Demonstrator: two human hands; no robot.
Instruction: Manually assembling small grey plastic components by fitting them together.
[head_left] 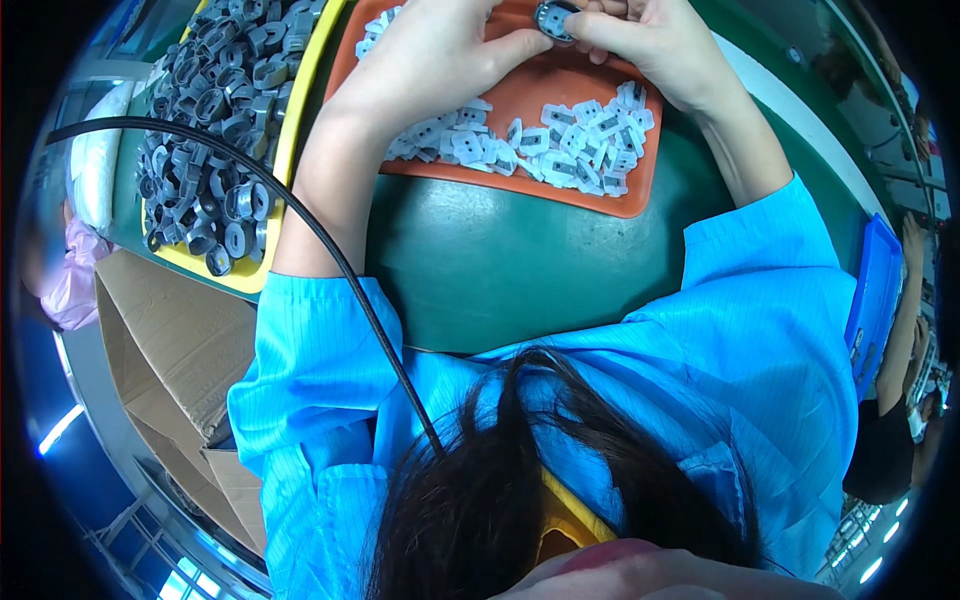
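A round dark grey plastic part (554,20) with a lighter inner face is at the top edge of the picture, between my hands. My right hand (655,45) pinches it, with the thumb lying on its face and the fingers curled close. My left hand (445,50) closes on its left side, the thumb tip against its lower rim; the other left fingers run out of the picture. Both hands are above an orange-brown tray (630,205). In the tray lie many small white plastic pieces (580,145) with dark grey inserts, heaped mostly along its near side.
A yellow-rimmed bin (240,280) full of grey ring-shaped parts (225,110) stands at the left. A black cable (330,245) crosses over my left forearm. Below the bin is an open cardboard box (180,340). The green tabletop (500,250) spans the middle; a blue tray (872,290) is at the right.
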